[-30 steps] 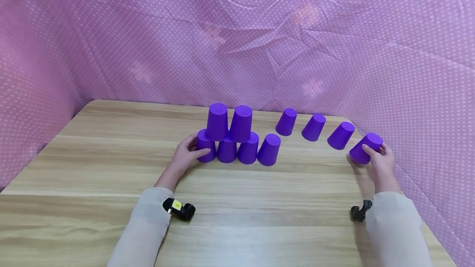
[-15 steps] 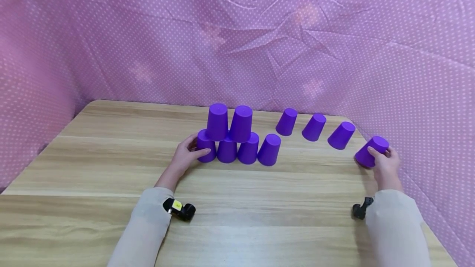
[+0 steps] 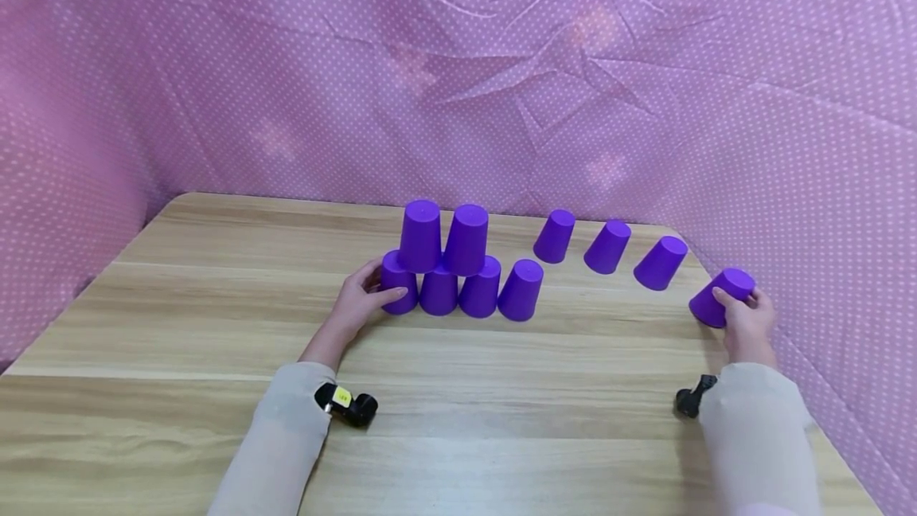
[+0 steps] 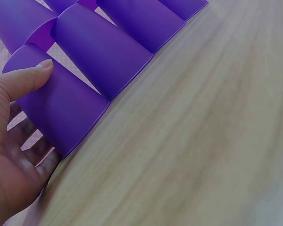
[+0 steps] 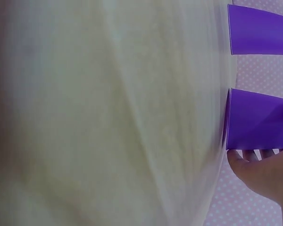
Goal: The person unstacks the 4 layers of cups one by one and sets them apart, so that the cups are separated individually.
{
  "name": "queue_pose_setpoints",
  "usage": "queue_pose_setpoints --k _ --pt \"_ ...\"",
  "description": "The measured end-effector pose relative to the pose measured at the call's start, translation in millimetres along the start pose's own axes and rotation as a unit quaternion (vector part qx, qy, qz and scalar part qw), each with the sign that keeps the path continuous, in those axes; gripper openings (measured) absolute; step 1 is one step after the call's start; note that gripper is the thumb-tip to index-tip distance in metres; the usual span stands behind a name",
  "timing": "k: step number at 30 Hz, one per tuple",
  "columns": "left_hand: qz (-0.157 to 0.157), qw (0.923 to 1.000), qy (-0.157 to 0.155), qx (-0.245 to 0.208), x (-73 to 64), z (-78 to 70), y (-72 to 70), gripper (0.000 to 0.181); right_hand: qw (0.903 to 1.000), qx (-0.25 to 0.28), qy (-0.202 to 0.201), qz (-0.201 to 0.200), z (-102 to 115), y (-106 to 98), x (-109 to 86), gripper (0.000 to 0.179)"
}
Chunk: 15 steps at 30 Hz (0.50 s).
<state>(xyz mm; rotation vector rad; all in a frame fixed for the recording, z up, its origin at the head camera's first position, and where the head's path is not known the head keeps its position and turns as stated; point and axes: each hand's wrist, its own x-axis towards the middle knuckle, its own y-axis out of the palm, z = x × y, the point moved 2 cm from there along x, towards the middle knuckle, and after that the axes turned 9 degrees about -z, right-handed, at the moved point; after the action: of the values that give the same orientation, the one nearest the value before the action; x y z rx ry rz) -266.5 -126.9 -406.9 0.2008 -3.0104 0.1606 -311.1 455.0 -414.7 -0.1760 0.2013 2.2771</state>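
Pink fabric is backing the counter. The left hand is grasping the stack's nine-o'clock end cup; at three o'clock, the right hand is grasping a loose cup. Positioning that cup is seemingly the step; next is probably calling for level handling.

I see a cup stack in plain purple, all 6 of its tumblers alike. To its right, 3 separate tumblers share that purple, and so does the outermost tumbler. The cloth drape behind it is pinkish mauve with white polka dots and faint peach, flower-like patches. Beneath it the tabletop is pale tan, streaked with browner grain. Nearer than it, the left sleeve and right sleeve are off-white.
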Motion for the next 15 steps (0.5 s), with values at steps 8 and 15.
queue_pose_setpoints --k 8,15 --pt "-0.003 0.9999 0.006 0.013 3.2 5.9 -0.3 0.065 0.9996 0.025 0.014 0.003 -13 -1 31.0 0.086" --pt "-0.002 1.0 0.003 0.008 4.0 4.5 -0.2 0.065 0.9989 0.023 0.042 0.004 -9 0 27.3 0.096"
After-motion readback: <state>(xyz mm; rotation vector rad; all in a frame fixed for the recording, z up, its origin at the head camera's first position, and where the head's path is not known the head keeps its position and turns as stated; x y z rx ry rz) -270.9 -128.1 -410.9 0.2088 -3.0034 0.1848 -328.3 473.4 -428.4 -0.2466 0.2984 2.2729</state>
